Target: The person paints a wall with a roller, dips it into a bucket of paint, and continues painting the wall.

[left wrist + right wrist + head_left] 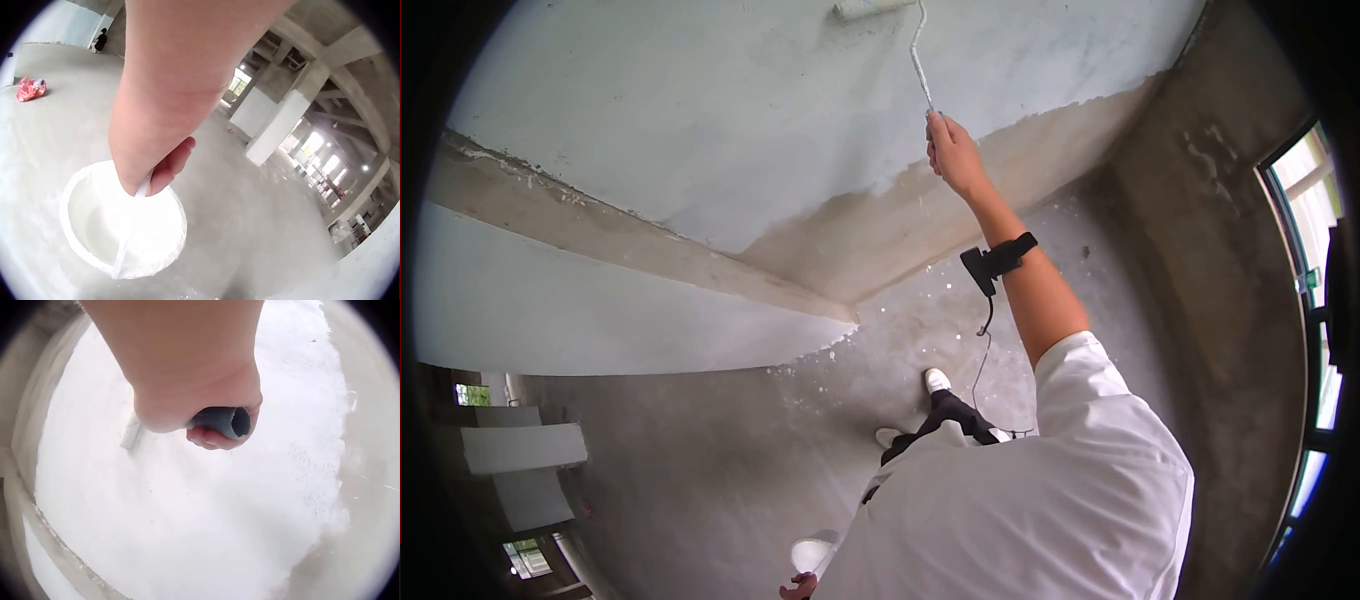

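Observation:
My right hand (952, 152) grips a paint roller by its handle, an arm's length out toward the wall (730, 100). The bent wire frame (917, 55) leads from the fist to a white roller sleeve (872, 8) at the top edge of the head view. In the right wrist view, the hollow end of a dark tube handle (219, 420) sticks out of the fist. Low at my side, the left hand (167, 174) has its fingers curled round the thin handle strap (124, 240) of a white bucket (70, 215). Whitish paint coats the bucket's inside.
Along its bottom the wall keeps a bare grey-brown band (1000, 160). A ledge (600, 215) juts out at left. White spatters dot the concrete floor (700, 450). A red plastic bag (30, 89), a crouching person (100, 40) and pillars (281, 122) stand farther off.

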The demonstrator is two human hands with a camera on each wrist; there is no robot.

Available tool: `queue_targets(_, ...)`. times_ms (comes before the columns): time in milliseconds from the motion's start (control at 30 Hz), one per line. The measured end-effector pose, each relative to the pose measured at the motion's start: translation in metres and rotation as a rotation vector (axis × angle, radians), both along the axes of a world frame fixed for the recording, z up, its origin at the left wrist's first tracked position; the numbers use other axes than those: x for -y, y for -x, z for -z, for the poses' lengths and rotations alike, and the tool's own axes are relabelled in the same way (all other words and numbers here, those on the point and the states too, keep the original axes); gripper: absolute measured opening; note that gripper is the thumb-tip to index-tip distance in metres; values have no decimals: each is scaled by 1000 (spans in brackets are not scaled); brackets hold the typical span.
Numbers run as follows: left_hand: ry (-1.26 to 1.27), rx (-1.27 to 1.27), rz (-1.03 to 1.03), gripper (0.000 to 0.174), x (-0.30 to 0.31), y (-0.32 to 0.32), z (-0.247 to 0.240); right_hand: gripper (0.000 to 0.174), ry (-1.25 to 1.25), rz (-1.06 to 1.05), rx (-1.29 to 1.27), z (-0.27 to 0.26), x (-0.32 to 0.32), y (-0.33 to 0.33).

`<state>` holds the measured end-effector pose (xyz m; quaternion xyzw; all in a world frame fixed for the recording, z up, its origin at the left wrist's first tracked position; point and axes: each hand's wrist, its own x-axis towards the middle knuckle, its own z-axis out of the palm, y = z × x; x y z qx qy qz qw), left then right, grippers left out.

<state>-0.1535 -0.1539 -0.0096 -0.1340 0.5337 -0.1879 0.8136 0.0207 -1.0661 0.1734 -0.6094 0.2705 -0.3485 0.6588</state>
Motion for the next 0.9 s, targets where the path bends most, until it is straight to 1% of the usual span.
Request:
queue_targets(67,-58,-20,7,37,4,-2,-10,43,-10,23,-71,29,-9,0)
queue_targets(100,-85,-31,9,37,10,0,-13,44,-24,21,-107,60,-20,0)
queue_targets(200,-161,-56,12,37,17,13,-25,44,-18,6,-279,203,-78,1)
queue_targets(233,-182,-56,12,37,19,12,-27,42,-6,-10,-336,239,-97,5)
queue_targets(267,-204,-54,10,37,18,8,-29,43,-93,-34,-359,261,-108,12)
queue_targets(300,-228,-53,6,37,9,6,-29,43,-182,-61,-383,263,-114,16)
queue_targets(333,-250,-59,2,37,0,8,-30,43,-182,-67,-384,263,-113,15)
queue_targets(400,-293,-85,-5,37,-23,25,-31,43,-315,-107,-252,223,-109,27)
queue_targets(433,-305,-93,-7,37,-27,34,-26,43,-305,-109,-256,202,-101,30)
queue_targets(500,-323,-101,-16,37,0,22,-5,41,-278,-43,-126,152,-79,27)
queue_targets(567,-337,-105,-15,37,47,10,-6,39,-220,-56,26,91,-44,28)
queue_targets(633,-330,-106,21,36,98,-5,1,36,-136,14,100,24,-8,31)
queue_targets(667,-328,-106,45,36,120,-10,4,36,-110,34,103,1,10,33)
queue_targets(733,-329,-90,90,36,155,-22,7,36,-255,83,354,-38,40,35)
queue_targets(767,-334,-78,109,36,166,-26,6,36,-235,95,369,-45,50,35)
queue_targets(833,-354,-61,135,36,170,-15,4,39,-468,63,397,-32,65,34)
queue_targets(900,-378,-45,136,36,156,21,4,45,-237,150,167,13,61,28)
